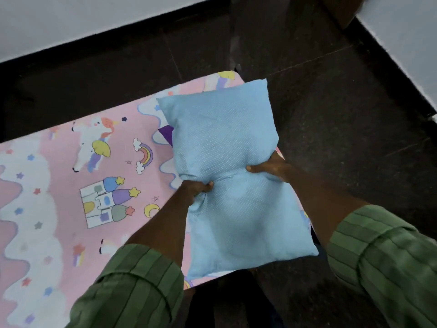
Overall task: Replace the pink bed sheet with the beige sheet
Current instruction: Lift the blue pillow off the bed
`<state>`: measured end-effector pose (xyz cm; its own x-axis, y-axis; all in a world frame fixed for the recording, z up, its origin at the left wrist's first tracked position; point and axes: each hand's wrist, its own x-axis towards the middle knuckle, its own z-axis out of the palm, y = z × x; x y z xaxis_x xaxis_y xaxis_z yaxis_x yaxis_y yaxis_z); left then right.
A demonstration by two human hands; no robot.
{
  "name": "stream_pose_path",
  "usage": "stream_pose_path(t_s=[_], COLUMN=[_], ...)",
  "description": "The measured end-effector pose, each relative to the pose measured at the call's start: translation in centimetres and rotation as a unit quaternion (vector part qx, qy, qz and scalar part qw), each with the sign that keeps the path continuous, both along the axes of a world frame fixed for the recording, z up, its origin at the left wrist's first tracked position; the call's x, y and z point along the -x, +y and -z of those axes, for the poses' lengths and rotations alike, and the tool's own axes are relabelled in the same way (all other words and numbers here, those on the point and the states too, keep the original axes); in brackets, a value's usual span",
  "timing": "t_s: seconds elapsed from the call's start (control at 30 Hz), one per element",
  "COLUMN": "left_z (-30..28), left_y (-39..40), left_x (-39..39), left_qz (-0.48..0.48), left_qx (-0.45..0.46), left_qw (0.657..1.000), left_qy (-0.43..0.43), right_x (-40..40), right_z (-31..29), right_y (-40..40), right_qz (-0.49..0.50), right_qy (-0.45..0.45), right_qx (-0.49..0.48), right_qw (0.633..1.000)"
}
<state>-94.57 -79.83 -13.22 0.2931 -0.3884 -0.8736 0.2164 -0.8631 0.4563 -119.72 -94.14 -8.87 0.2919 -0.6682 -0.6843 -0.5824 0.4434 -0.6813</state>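
Left hand [196,187] and right hand [268,168] both grip the light blue pillow [227,176] at its pinched middle, one on each side. Pillow held over the right end of the bed. Pink bed sheet [66,185], unicorn and castle print, lies spread on the mattress. Green sleeves [132,287] rolled up, dark floor [331,91] around.

Dim, soft indoor light; slight motion blur; wide-angle bending at the edges
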Motion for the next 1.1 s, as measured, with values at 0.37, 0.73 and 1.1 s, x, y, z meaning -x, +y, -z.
stream_pose_path(t_s=[0.37,0.73,1.1], left_z=[5.1,-4.9,-15.2], left_y=[-0.3,-1.5,-1.9], left_x=[-1.0,0.7,1.7], left_qz=[-0.111,-0.182,-0.076], left_qx=[-0.088,-0.025,0.061], left_qw=[0.985,0.971,0.975], left_qy=[-0.103,-0.153,-0.202], right_x=[-2.8,-2.0,-6.4], right_z=[4.0,1.1,-8.3], right_y=[-1.0,0.2,4.0], right_qz=[-0.030,0.047,-0.047], right_qy=[0.167,0.115,0.220], right_qx=[-0.032,0.000,0.192], right_qw=[0.985,0.992,0.955])
